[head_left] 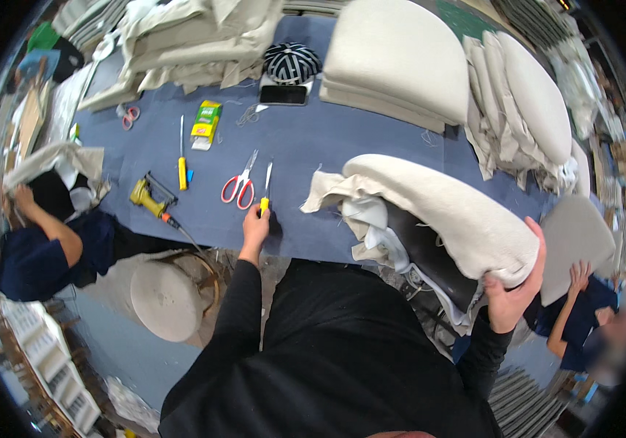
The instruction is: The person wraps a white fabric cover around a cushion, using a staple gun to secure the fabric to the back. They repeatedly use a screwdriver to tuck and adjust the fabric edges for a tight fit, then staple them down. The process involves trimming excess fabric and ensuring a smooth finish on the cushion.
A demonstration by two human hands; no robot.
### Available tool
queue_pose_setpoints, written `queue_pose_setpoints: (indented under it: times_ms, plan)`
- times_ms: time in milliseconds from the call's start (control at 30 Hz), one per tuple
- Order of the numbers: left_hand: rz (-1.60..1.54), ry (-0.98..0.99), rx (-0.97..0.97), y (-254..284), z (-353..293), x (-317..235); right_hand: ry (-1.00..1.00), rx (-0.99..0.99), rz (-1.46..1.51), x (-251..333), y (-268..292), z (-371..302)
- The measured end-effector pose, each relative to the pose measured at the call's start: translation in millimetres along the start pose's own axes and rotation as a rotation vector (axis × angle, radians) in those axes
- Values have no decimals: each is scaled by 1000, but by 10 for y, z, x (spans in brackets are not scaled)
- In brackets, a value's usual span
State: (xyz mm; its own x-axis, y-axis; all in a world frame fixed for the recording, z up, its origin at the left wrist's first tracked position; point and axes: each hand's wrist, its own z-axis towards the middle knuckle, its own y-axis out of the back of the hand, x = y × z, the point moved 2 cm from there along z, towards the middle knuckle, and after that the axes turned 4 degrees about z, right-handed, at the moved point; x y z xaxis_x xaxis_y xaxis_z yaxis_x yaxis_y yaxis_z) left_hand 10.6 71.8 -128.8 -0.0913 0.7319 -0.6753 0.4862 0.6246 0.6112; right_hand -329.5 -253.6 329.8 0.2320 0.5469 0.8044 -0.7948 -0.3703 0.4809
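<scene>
My left hand (255, 229) is closed around the yellow handle of a screwdriver (265, 198), its metal shaft pointing away from me over the blue-grey tabletop. On the right, my right hand (515, 301) grips the near end of a cream upholstered cushion (437, 208), thumb on its lower edge. The cushion is tilted on its side at the table's front edge. Its dark underside (421, 252) shows, with loose cream fabric (335, 191) and white lining around it. Beside the screwdriver lie red-handled scissors (240, 187).
Left on the table lie a second yellow-handled tool (182, 169), a yellow air staple gun (150, 197) with a hose, and a yellow-green box (206, 124). A phone (283, 95), patterned cap (292, 63) and stacked cushions (397, 62) stand behind. Co-workers sit on both sides; a round stool (166, 301) stands lower left.
</scene>
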Motion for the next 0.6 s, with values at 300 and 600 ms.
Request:
queue_pose_setpoints:
  times_ms: [300, 600]
  plan:
    - [-1162, 500, 6, 335, -1331, -516, 388, 231, -109, 214, -46, -159]
    - [-1383, 557, 304, 393, -1514, -1541, 401, 235, -44, 226, -99, -240]
